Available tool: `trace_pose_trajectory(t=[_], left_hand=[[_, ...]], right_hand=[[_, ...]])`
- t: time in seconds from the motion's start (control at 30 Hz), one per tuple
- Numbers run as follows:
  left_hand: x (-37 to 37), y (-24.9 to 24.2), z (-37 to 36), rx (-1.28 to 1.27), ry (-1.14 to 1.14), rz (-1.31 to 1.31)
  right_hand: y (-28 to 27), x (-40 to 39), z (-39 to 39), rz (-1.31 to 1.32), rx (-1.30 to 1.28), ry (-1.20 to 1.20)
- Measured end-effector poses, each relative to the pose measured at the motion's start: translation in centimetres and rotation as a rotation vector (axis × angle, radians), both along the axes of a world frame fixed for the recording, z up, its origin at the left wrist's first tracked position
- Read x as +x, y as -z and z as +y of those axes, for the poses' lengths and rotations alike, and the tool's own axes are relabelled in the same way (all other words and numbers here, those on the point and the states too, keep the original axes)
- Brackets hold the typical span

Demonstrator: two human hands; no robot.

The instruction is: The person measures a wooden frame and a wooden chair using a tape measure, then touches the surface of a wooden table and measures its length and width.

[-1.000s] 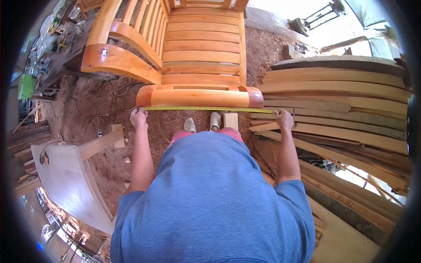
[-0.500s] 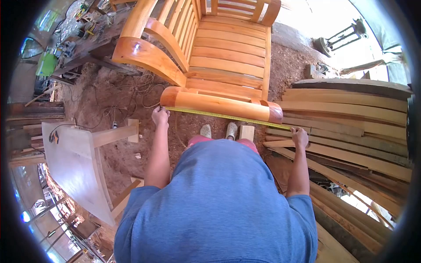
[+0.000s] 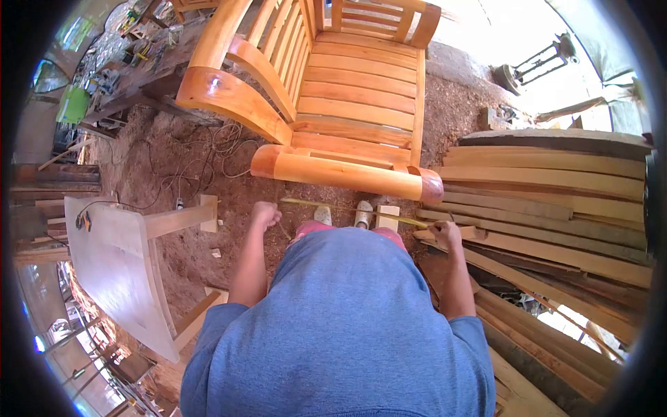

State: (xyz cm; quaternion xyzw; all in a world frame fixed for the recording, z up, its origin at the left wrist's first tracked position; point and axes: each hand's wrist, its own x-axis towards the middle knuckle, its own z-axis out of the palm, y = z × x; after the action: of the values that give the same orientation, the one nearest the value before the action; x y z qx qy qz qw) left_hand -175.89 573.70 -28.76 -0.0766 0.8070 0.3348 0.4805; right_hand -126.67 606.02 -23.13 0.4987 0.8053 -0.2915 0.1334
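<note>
A wooden bench (image 3: pixel 358 87) with slatted seat and varnished armrests stands in front of me. Below its near armrest (image 3: pixel 347 175), a yellow tape measure (image 3: pixel 354 208) stretches across, over my shoes. My right hand (image 3: pixel 445 233) is closed around the tape measure at its right end; the case is hidden in the fingers. My left hand (image 3: pixel 265 215) is curled closed close to the tape's free left end, which shows just beyond the fingers, apart from them. Nothing shows in that hand.
Stacked planks (image 3: pixel 549 201) lie on the right. A pale panel on legs (image 3: pixel 114 257) stands at left, with a dark cable on its edge. Cords (image 3: pixel 201 160) trail over the dirt floor. A small wood block (image 3: pixel 388 217) sits by my feet.
Both hands have drawn back from the armrest towards my body. The left hand has let go of the tape's end, and the visible tape is shorter and lower.
</note>
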Motion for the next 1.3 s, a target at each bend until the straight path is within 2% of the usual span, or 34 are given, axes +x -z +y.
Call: trace_pose_trajectory(t=[0.1,0.17,0.2,0.3,0.43,0.47,0.57,0.63,0.83,1.03,1.23,1.3], left_hand=[[1.8,1.9,-1.2,-0.282,0.449,0.088],[2.7,5.4,-2.8,-0.243,0.567,0.110],[2.9,5.6,-3.1,-0.224,0.628,0.122],[3.8,4.6,-2.8,-0.119,0.734,0.133],[3.9,5.5,-2.3,-0.110,0.662,0.174],[3.6,5.0,-1.7,-0.144,0.714,0.168],[3.4,1.9,-0.4,-0.164,0.678,0.238],[3.0,1.7,-0.1,-0.144,0.685,0.226],[2.1,4.1,-0.9,-0.079,0.725,0.260],[3.1,2.3,0.4,-0.071,0.663,0.228],[5.1,1.8,0.6,-0.076,0.599,0.193],[5.7,1.4,0.4,-0.093,0.586,0.185]], right_hand=[[1.7,0.1,-1.3,-0.179,0.031,-0.026],[3.7,0.8,-2.0,-0.362,0.071,-0.033],[3.8,0.7,-2.4,-0.456,-0.004,0.033],[3.1,0.3,-3.9,-0.630,-0.037,0.010],[1.5,-0.8,-6.2,-0.659,-0.102,0.031],[1.5,-1.0,-6.8,-0.661,-0.112,0.057],[1.9,-1.0,-8.0,-0.654,-0.129,0.134],[1.7,-1.5,-8.2,-0.635,-0.125,0.146],[4.1,-1.8,-7.2,-0.496,-0.124,0.187],[5.7,-2.4,-5.0,-0.443,-0.188,0.022],[6.4,-2.4,-3.1,-0.431,-0.221,-0.051],[7.4,-2.1,-2.6,-0.427,-0.238,-0.007]])
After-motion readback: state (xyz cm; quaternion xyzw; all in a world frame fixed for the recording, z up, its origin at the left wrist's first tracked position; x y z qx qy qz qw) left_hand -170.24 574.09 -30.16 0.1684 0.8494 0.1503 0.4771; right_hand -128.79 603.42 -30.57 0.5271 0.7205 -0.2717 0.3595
